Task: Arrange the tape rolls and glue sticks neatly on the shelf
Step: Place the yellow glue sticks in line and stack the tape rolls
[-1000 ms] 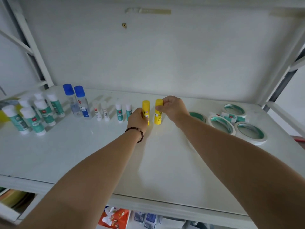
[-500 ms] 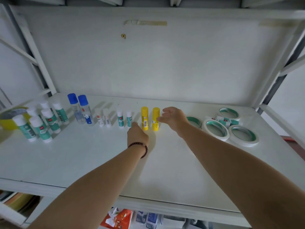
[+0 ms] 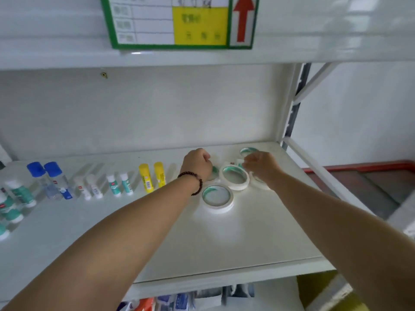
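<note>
Tape rolls: white, green-lined cores, lying flat toward the right end of the shelf [image 3: 224, 248]. One roll [image 3: 217, 198] sits nearest the front edge; a second [image 3: 234, 177] just behind it; a third [image 3: 248, 151] near the back right corner (others partly hidden).

Glue sticks: two yellow sticks [image 3: 152, 177] upright mid-shelf; small white sticks [image 3: 104, 186] in a row leftward; blue-capped bottles [image 3: 50, 179] beyond; white-capped green-labelled ones [image 3: 15, 198] at the left end.

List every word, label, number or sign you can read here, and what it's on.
Nothing reads as text.
Green-framed sign on the upper shelf edge: a red up arrow shows; its table and yellow-panel characters are blurred.
Yellow glue sticks: barcode visible, digits too small.
Small white glue sticks: red logos and label print too blurred.
</note>
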